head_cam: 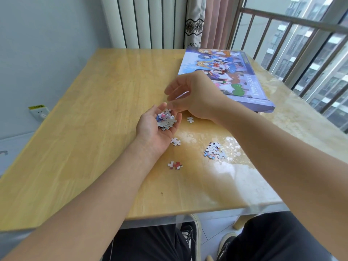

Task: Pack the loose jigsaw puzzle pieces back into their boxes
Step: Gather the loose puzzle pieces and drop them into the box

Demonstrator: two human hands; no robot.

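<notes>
- Four loose lots left on the table, near to far: red pair, closest to me, just right of my left forearm; cluster further right, below my right forearm; single touching or almost touching the heel of my left palm; far single between my two hands.
- Left hand: palm up, fingers loosely cupped, carrying a heap of pieces; flat carry, no pinch.
- Right hand: hovering just above and beyond the heap, fingers relaxed and spread, blurred; looks released, nothing seen in it.
- Key relation: far single lies just below my right hand and toward me, so my guess is right picks, left collects.
- Box: shut, lid on, at the far right of the table; long axis runs away from me; right hand is nearer. Lid must come off before the heap goes in.
</notes>
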